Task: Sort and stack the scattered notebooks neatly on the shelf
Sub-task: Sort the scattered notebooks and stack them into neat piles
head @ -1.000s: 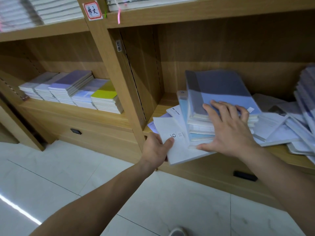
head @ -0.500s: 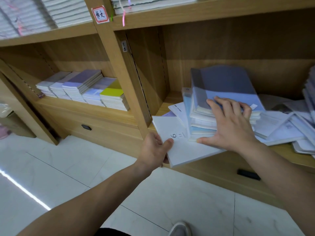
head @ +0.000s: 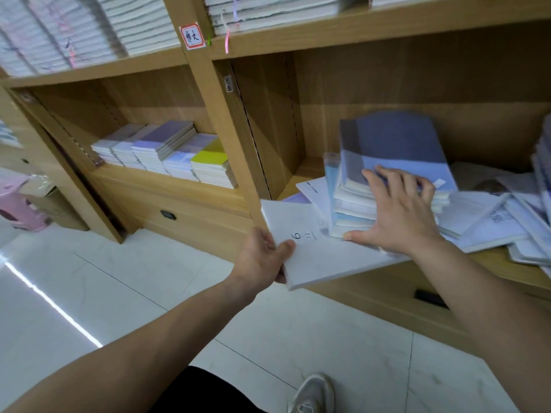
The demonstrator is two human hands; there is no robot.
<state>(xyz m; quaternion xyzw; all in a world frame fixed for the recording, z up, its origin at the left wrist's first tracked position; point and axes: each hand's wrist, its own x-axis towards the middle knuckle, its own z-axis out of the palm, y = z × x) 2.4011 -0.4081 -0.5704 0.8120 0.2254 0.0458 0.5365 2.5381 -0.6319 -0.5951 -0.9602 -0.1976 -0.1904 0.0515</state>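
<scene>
A large white notebook point(head: 322, 251) marked "6 11" lies at the bottom of a pile and juts out past the front edge of the shelf point(head: 301, 177). My left hand point(head: 262, 257) grips its near left corner, thumb on top. On it stands a stack of notebooks point(head: 387, 162) topped by a blue and grey cover. My right hand point(head: 396, 216) rests on that stack with fingers spread over the top and the thumb against its front side. More white notebooks point(head: 489, 222) lie scattered to the right.
Neat rows of notebooks point(head: 167, 153), one with a yellow cover, fill the left compartment. An upright divider point(head: 226, 129) separates the compartments. Upper shelves hold tall white stacks point(head: 89, 28). Drawers sit below. A pink object point(head: 18, 204) stands at far left on the white tiled floor.
The view has shifted left and up a little. Both hands keep the same hold on the white notebook and the stack; the pile has hardly moved.
</scene>
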